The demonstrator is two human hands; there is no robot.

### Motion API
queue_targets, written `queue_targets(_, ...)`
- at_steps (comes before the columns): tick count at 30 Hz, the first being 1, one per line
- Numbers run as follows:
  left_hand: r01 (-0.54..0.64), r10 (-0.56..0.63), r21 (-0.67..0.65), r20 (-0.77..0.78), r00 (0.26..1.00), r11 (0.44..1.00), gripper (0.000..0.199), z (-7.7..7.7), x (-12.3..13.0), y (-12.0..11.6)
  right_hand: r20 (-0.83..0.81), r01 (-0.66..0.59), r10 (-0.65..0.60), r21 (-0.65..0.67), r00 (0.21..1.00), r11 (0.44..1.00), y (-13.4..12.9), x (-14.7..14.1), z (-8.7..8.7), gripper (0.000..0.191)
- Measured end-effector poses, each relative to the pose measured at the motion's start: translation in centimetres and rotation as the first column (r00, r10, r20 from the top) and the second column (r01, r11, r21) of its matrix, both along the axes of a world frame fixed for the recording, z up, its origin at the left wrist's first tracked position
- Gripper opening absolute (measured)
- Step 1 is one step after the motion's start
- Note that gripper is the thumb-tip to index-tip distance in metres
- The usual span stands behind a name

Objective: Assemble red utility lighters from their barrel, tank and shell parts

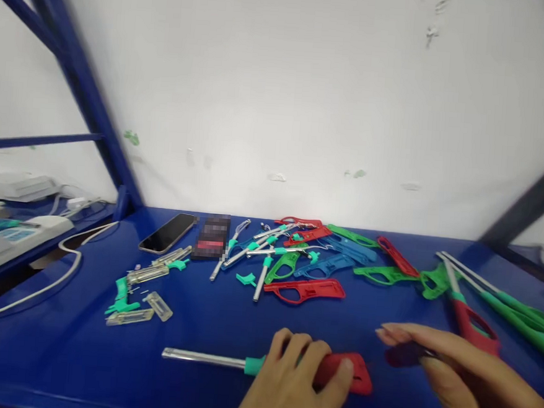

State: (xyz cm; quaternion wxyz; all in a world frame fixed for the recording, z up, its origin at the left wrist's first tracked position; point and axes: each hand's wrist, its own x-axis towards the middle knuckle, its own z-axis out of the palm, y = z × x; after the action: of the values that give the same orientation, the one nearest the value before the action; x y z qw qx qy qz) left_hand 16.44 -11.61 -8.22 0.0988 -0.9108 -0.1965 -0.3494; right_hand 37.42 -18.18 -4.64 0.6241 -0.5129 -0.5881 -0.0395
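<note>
My left hand [294, 379] lies over a long-necked lighter [210, 357], fingers curled round its red handle. Its silver tube points left, with a teal collar where tube and handle meet. To the right, my right hand [478, 380] pinches a small dark red piece [404, 354] between thumb and fingers. The piece is blurred and partly hidden by the fingers, so its kind is unclear. The two hands are apart. Beyond them lie a red handle shell [310, 290] and several loose red, green and blue shells.
Silver tubes [261, 279] with teal collars lie mid-table. Clear fuel tanks [128, 317] and teal triggers [121, 296] sit at left, near two phones [169, 233]. Lighters with red [475, 327] and green handles [531, 321] lie at right. A white cable [69, 270] crosses the left edge.
</note>
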Motion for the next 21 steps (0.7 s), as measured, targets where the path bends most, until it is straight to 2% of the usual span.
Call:
queue_targets(1, 0.012, -0.012, -0.018, -0.013, 1.000, 1.000, 0.026, 0.4, -0.1, -0.1, -0.010, -0.007, 0.008, 0.067, 1.000, 0.998, -0.2, -0.7, 0.8, 0.013)
queue_targets(3, 0.022, -0.023, -0.044, -0.039, 0.999, 0.999, 0.029, 1.0, -0.3, -0.1, 0.004, -0.035, 0.034, 0.068, 0.999, 0.997, -0.5, -1.5, 2.1, 0.022)
queue_targets(6, 0.011, -0.017, -0.043, -0.124, 0.992, 0.999, 0.034, 1.3, -0.5, -0.2, 0.077, -0.002, -0.002, 0.041, 0.997, 0.999, -0.7, -1.7, 3.2, 0.019)
queue_targets(9, 0.008, -0.018, -0.055, -0.178, 0.984, 0.998, 0.046, 1.4, -0.6, -0.2, 0.091, 0.030, -0.027, -0.025, 0.995, 0.999, -1.2, -1.3, 3.4, 0.026)
queue_targets(12, 0.010, -0.025, -0.073, -0.198, 0.980, 0.997, 0.057, 1.4, -0.6, -0.2, 0.065, -0.034, 0.039, -0.077, 0.997, 0.996, -1.4, -1.2, 3.4, 0.034)
queue_targets(16, 0.021, -0.036, -0.081, -0.190, 0.981, 0.996, 0.064, 1.4, -0.5, -0.1, 0.000, -0.090, 0.090, -0.025, 0.996, 0.996, -0.7, -1.7, 3.4, 0.026)
queue_targets(19, 0.023, -0.037, -0.075, -0.182, 0.983, 0.997, 0.066, 1.5, -0.4, -0.1, 0.018, -0.015, 0.015, 0.024, 1.000, 1.000, -0.4, -1.7, 3.3, 0.024)
queue_targets(21, 0.021, -0.031, -0.060, -0.174, 0.984, 0.998, 0.065, 1.6, -0.5, -0.2, 0.040, 0.074, -0.074, -0.003, 0.996, 0.997, -0.7, -1.6, 3.3, 0.026)
